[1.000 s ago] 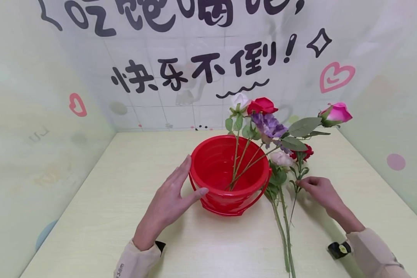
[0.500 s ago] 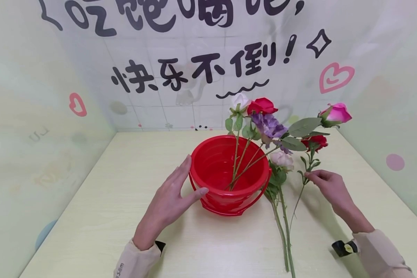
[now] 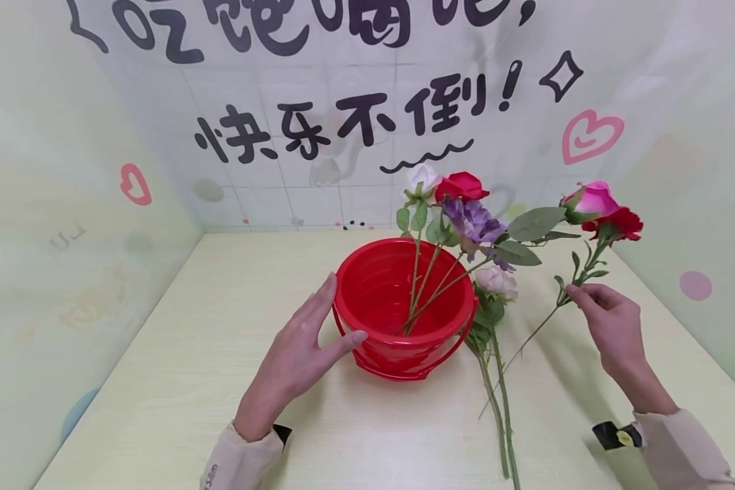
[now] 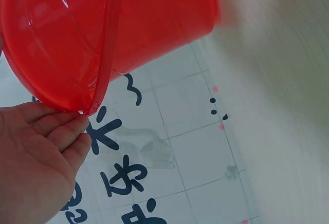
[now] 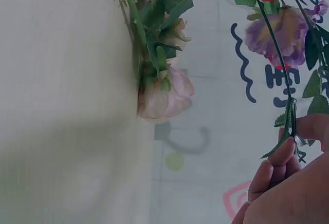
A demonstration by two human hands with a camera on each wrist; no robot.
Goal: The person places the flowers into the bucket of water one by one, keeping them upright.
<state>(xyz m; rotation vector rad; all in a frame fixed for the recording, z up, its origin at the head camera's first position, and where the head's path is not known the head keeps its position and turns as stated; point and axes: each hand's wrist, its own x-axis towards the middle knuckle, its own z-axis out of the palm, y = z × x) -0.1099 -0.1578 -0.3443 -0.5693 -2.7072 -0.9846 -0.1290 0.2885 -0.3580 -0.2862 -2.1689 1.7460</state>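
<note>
From the head view, I see the green-stemmed flower with the ruffled dark-red bloom has swung rightward with the right hand pinching its stem, apparently singled out now, and farther from the round glossy red plastic bucket between the hands.

The left wrist view shows the left hand's relaxed fingers touching the rim, gripping nothing.

Only the right wrist view reveals a peach bloom beyond the pale pink rose.

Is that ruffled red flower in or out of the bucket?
Out: the right-hand grip pinches the ruffled red flower by its stem, which slants down outside the red bucket.
</note>
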